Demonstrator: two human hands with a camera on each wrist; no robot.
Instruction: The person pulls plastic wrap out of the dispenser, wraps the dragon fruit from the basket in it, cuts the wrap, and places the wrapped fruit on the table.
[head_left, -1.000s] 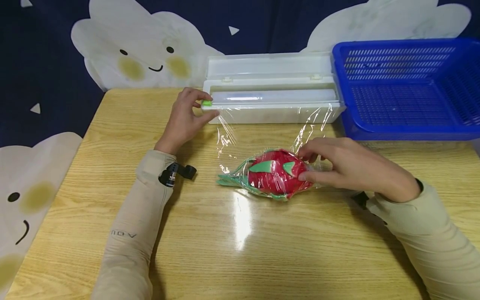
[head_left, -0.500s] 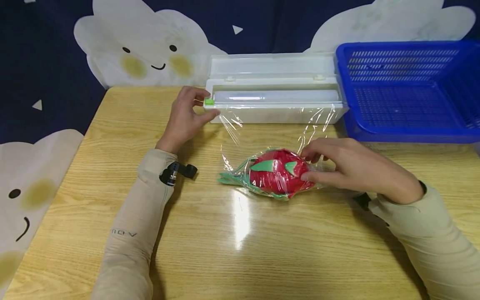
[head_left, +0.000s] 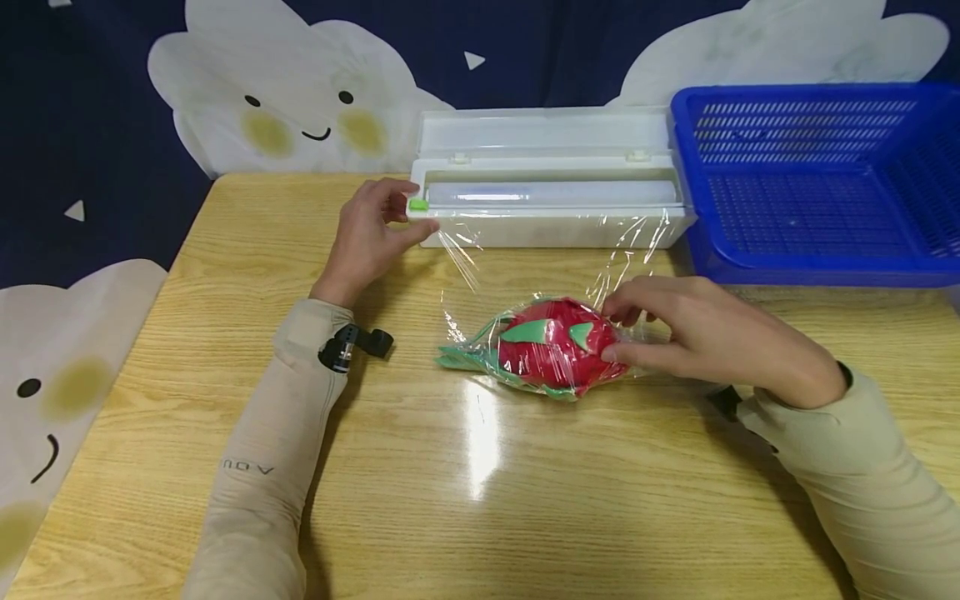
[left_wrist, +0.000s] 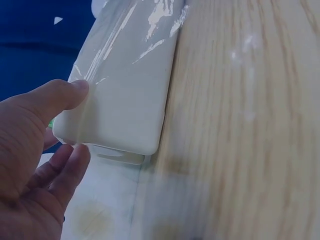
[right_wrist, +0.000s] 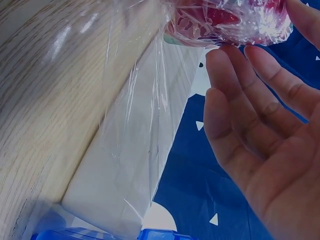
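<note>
A red and green dragon fruit toy [head_left: 551, 346] lies on the wooden table [head_left: 525, 500] under clear cling film [head_left: 540, 267]. The film runs back to a white dispenser box [head_left: 555, 225] with its lid up. My right hand [head_left: 609, 333] grips the fruit's right end through the film, thumb in front and fingers over the top. In the right wrist view its fingers [right_wrist: 240, 100] lie against the wrapped fruit [right_wrist: 225, 20]. My left hand [head_left: 416, 208] holds the dispenser's left end by the green slider [head_left: 417, 204]. Its thumb [left_wrist: 65, 92] presses the box's corner [left_wrist: 125, 95].
A blue plastic basket [head_left: 810, 267] stands at the back right, touching the dispenser's right end. A dark backdrop with white cloud faces hangs behind the table. Bare tabletop stretches in front of the fruit and to the left.
</note>
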